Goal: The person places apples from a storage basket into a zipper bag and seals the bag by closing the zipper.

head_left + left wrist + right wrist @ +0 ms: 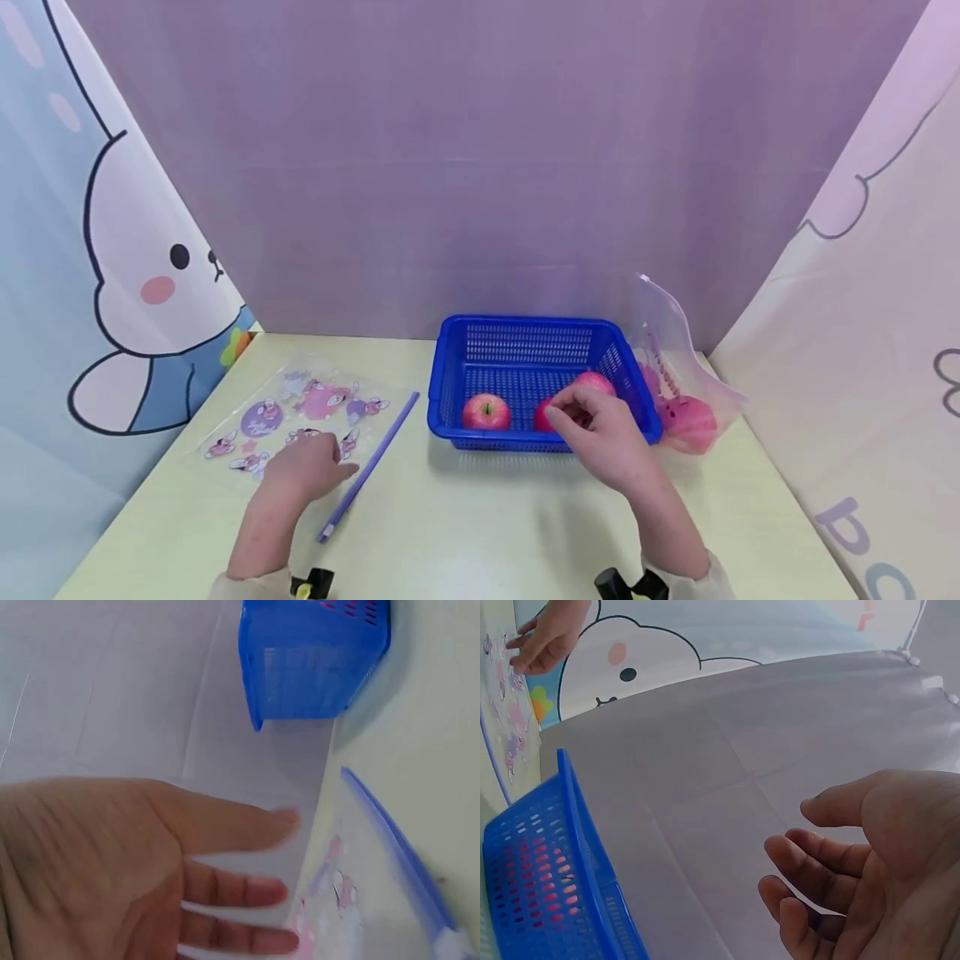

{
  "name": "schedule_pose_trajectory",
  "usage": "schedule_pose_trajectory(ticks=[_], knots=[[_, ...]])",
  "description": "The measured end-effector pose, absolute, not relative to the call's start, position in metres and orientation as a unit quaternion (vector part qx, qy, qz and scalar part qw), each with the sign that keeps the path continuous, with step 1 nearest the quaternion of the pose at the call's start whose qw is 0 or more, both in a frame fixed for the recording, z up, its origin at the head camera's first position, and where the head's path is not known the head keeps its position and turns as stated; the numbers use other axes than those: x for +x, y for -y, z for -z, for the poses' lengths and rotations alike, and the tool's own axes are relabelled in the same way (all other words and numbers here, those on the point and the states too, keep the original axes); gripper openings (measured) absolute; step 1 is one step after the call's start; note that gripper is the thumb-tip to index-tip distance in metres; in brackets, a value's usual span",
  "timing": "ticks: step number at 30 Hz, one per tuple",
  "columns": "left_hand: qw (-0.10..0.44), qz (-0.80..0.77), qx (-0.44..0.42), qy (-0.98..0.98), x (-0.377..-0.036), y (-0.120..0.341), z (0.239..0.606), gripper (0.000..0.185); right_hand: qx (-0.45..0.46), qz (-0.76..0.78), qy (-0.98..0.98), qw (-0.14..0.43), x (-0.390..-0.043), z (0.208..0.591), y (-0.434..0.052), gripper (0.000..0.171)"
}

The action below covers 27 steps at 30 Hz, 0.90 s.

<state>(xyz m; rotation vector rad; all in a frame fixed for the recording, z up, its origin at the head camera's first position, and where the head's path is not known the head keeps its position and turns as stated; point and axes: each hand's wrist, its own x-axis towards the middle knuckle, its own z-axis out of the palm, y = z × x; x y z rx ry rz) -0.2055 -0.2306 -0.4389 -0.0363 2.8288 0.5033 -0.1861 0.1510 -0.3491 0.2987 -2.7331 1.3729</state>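
Note:
A blue plastic basket stands at the middle of the pale green table and holds three red apples. One apple lies at the front left. A second lies further back, and a third is partly hidden behind my right hand. That hand hovers over the basket's front right corner, fingers loosely bent and empty in the right wrist view. My left hand rests with straight fingers on a clear zip bag printed with cartoon figures.
A second clear bag with something pink inside leans at the basket's right. The flat bag's purple zip strip runs diagonally toward the table's front. Purple and cartoon-printed curtain walls enclose the table on three sides.

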Motion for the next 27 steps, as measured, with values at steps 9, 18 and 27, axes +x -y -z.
schedule_pose_trajectory(ticks=[9, 18, 27], knots=[[0.181, -0.193, -0.032, -0.964, -0.189, 0.230, 0.459, 0.045, 0.150, -0.423, 0.893, -0.028, -0.197, 0.359, -0.125, 0.006], [0.142, -0.170, -0.033, -0.975, -0.184, 0.231, 0.476, 0.047, 0.208, -0.413, 0.879, -0.113, -0.189, 0.375, -0.099, 0.011], [0.104, -0.154, -0.036, -0.982, -0.176, 0.236, 0.482, 0.046, 0.207, -0.426, 0.871, -0.133, -0.186, 0.377, -0.091, 0.011]])
